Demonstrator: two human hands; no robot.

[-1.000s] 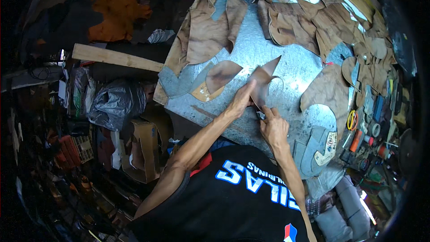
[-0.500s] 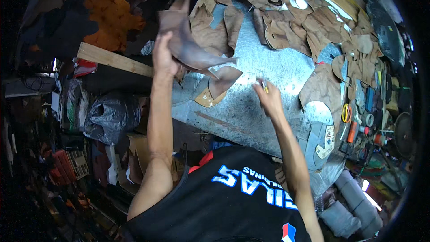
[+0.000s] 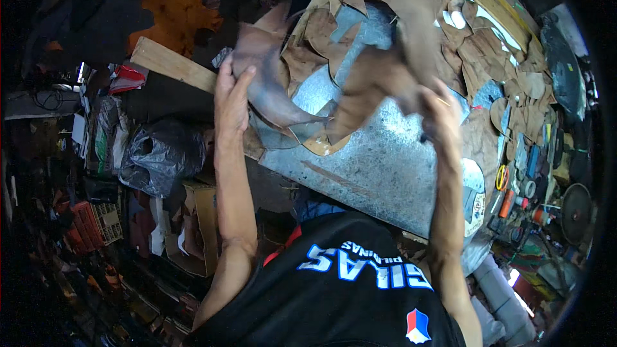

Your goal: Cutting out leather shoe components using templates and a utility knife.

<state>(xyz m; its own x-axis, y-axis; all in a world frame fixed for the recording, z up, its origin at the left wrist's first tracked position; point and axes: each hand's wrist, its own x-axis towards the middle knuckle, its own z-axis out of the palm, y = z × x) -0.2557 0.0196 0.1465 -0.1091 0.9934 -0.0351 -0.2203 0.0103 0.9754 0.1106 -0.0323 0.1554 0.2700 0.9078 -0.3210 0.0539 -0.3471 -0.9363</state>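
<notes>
My left hand [image 3: 231,103] grips a curved brown leather piece [image 3: 262,80] at the table's left edge, its thumb on top. My right hand [image 3: 443,115], blurred by motion, is closed on the edge of another brown leather piece [image 3: 376,80]. That piece is lifted and smeared over the metal-topped table [image 3: 379,177]. Whether the right hand also holds a small tool, I cannot make out. Under the leather, near the table's left edge, part of a tan template [image 3: 324,146] shows.
Leather offcuts [image 3: 524,99] cover the table's far and right sides. Yellow-handled scissors [image 3: 502,178], an orange tube [image 3: 506,203] and tape rolls lie at right. A wooden plank [image 3: 173,64] juts out at left, above a black plastic bag [image 3: 160,157].
My right hand has moved right and closed on a leather piece, which is now raised in motion. The small yellow-marked tool it held is out of sight. My left hand still holds its leather piece.
</notes>
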